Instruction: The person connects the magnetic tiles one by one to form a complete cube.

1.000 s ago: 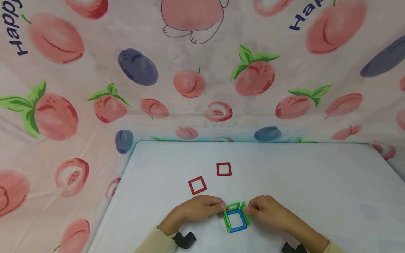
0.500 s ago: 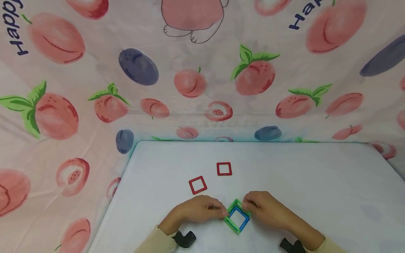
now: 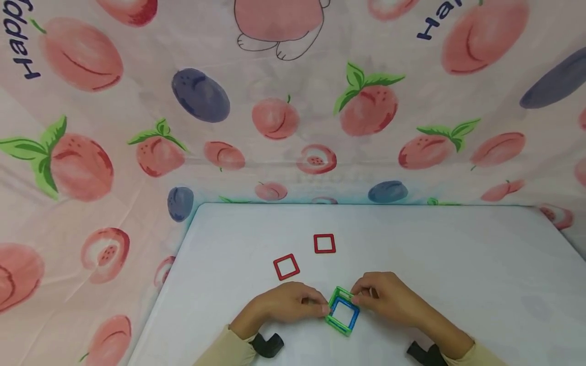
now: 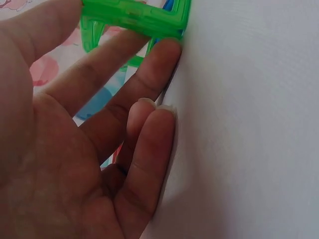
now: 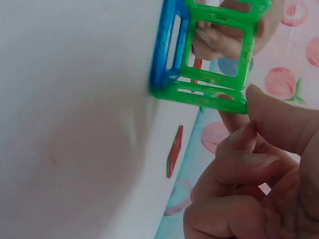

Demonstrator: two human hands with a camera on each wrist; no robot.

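Near the front middle of the table, a blue square frame tile (image 3: pixel 355 318) lies flat as the base of a small open box. Green square frame tiles (image 3: pixel 339 326) stand along its sides; in the right wrist view three green frames (image 5: pixel 219 76) show. My left hand (image 3: pixel 293 303) pinches the green frame on the left side, thumb and fingers on its edge (image 4: pixel 132 14). From the back right, my right hand (image 3: pixel 389 299) pinches another green frame near its upper corner, the thumb (image 5: pixel 279 119) on its edge. The right-hand side of the blue tile shows no green frame.
Two red square frame tiles lie flat beyond the hands, the nearer one (image 3: pixel 286 267) left of the farther one (image 3: pixel 324 243). The white table (image 3: pixel 458 249) meets a fruit-printed cloth (image 3: pixel 274 168) at its back edge. Black straps with mounts (image 3: pixel 268 346) sit at both wrists.
The box of tiles has turned on the table. The green frame at my right hand, earlier tilted outward on the right, now stands at the back. My right hand has shifted slightly away from me.
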